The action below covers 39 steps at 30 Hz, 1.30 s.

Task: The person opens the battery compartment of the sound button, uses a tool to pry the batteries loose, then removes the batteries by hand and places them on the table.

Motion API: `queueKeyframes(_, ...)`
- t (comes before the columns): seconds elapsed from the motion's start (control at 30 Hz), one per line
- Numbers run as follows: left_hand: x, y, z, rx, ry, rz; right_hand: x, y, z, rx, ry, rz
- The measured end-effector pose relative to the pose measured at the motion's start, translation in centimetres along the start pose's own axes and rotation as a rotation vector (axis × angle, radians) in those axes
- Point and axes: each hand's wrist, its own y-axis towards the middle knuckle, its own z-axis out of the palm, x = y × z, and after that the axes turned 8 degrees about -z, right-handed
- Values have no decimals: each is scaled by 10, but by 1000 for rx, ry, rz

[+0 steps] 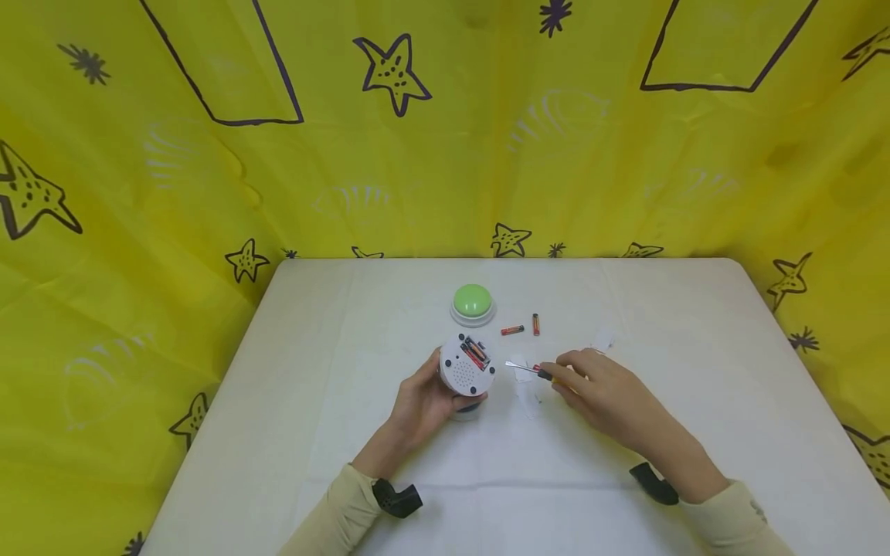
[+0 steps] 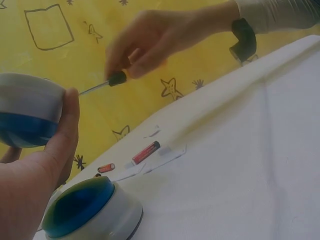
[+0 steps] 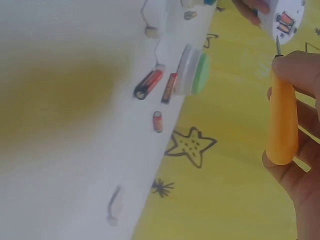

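My left hand (image 1: 422, 403) grips a round white push-button device (image 1: 464, 378), its underside turned up. Two batteries (image 1: 476, 351) lie in its uncovered battery compartment; its blue dome (image 2: 27, 129) faces down in the left wrist view. In my right hand (image 1: 612, 394) is a screwdriver (image 3: 283, 122) with an orange handle. Its metal shaft (image 1: 520, 366) points at the device, the tip a little apart from its edge in the head view. Below the left hand stands a second, blue-domed button (image 2: 82, 205), mostly hidden in the head view.
A green-domed button (image 1: 472, 301) stands farther back on the white table (image 1: 361, 332). Two loose batteries, one lying sideways (image 1: 512, 330) and another pointing away (image 1: 535, 324), are beside it. A third battery (image 3: 149, 84) and small clear or pale scraps (image 1: 528, 400) lie near the screwdriver.
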Motion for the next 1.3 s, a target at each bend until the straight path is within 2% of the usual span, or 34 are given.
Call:
queueKeyframes(0.4, 2, 1, 1, 23, 27, 11, 8, 13, -8, 16, 6, -55)
queueKeyframes(0.6, 3, 2, 1, 29, 74, 13, 10, 19, -12, 35, -20, -74)
queueKeyframes(0.83, 5, 3, -1, 59, 105, 41, 13, 24, -16, 74, -56, -58)
queueKeyframes(1.07, 7, 1, 2, 85, 30, 44, 19, 30, -21, 68, -46, -34)
queueKeyframes(1.3, 5, -2, 8, 122, -32, 56, 24, 30, -17, -32, -2, -31)
